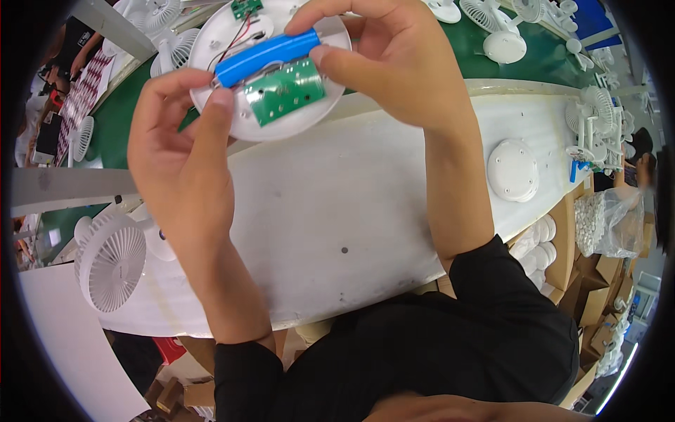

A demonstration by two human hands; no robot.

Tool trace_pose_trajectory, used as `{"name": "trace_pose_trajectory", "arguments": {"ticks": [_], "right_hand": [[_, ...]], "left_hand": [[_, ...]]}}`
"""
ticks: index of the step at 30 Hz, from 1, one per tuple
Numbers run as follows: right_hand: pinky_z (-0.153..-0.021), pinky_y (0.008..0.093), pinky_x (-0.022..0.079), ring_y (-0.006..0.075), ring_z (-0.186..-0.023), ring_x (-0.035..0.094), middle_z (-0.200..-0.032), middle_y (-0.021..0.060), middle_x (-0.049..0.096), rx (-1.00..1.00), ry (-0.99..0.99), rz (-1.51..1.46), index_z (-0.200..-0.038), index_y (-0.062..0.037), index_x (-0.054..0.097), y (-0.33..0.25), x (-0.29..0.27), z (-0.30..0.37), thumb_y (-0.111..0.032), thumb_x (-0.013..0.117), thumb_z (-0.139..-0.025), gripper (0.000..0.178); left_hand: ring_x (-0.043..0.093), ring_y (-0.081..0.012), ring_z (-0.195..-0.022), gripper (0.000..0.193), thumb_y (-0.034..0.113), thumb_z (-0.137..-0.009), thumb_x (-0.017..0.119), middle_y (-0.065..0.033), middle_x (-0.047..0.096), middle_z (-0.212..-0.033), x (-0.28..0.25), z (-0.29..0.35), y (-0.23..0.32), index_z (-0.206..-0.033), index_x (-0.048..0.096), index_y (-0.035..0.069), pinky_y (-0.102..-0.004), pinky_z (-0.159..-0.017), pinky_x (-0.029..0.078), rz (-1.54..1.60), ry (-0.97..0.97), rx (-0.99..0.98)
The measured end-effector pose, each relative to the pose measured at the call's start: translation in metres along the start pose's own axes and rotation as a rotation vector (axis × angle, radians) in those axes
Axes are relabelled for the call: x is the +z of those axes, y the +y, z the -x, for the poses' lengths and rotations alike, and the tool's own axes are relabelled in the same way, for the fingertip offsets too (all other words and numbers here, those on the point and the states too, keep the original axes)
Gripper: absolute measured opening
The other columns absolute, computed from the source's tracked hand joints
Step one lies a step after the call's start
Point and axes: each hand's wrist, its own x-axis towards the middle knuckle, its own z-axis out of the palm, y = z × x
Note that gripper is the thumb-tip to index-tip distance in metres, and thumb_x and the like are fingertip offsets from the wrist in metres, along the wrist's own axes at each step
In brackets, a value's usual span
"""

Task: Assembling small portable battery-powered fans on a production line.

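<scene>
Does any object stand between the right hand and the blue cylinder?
Nothing visible: the right hand appears to touch the blue cylinder at its right end. The green circuit board lies beside the cylinder, not between them.

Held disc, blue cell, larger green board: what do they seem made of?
Disc: likely plastic, smooth and evenly white.
Cell: apparently glossy plastic wrap, by its bright streak; core hidden.
Board: probably resin laminate, shiny green with pale dots.

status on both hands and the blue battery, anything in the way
Left hand, right hand: at opposite ends of the blue battery. Battery over white round base, beside green circuit board. No obstruction seen.
</scene>
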Motion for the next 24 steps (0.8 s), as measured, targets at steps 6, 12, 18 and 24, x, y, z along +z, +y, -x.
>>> {"name": "trace_pose_trajectory", "arguments": {"ticks": [6,12,18,24], "right_hand": [[-0.064,0.0157,0.038,0.0117,-0.086,0.053,-0.116,0.0087,0.056,0.333,-0.085,-0.051,-0.108,-0.0053,0.066,-0.037,-0.006,0.005,0.01,0.066,-0.076,0.035],[-0.057,0.0227,0.044,0.0099,-0.067,0.052,-0.078,0.0024,0.062,0.179,0.012,-0.137,-0.095,-0.0073,0.074,-0.015,-0.013,0.019,-0.005,0.07,-0.074,0.022],[-0.059,0.0258,0.047,0.0125,-0.064,0.055,-0.081,0.0048,0.067,0.048,0.139,0.309,-0.101,-0.0093,0.074,-0.029,-0.058,0.041,-0.02,0.074,-0.074,0.029],[-0.067,0.0317,0.05,0.0226,-0.067,0.059,-0.075,0.0066,0.068,0.567,0.553,1.049,-0.091,-0.0009,0.073,-0.06,-0.141,0.13,-0.033,0.065,-0.084,0.034]], "left_hand": [[0.053,-0.0074,-0.072,0.02,-0.004,-0.086,0.062,-0.0087,0.063,-0.095,-0.001,0.007,0.008,-0.105,0.06,0.0,-0.0141,-0.063,0.041,0.023,0.005,0.02],[0.052,-0.0067,-0.071,0.016,0.0,-0.09,0.059,-0.007,0.063,-0.091,-0.005,0.008,0.004,-0.107,0.06,0.001,-0.0133,-0.062,0.04,0.106,-0.089,-0.019],[0.053,-0.0076,-0.073,0.013,0.006,-0.094,0.056,-0.0049,0.062,-0.088,-0.03,0.0,0.003,-0.106,0.06,0.003,-0.0162,-0.064,0.045,0.048,-0.167,-0.103],[0.055,-0.0085,-0.076,0.01,0.007,-0.093,0.059,-0.0043,0.062,-0.089,-0.02,-0.02,-0.004,-0.102,0.062,0.005,-0.0193,-0.064,0.049,0.016,-0.273,-0.007]]}}
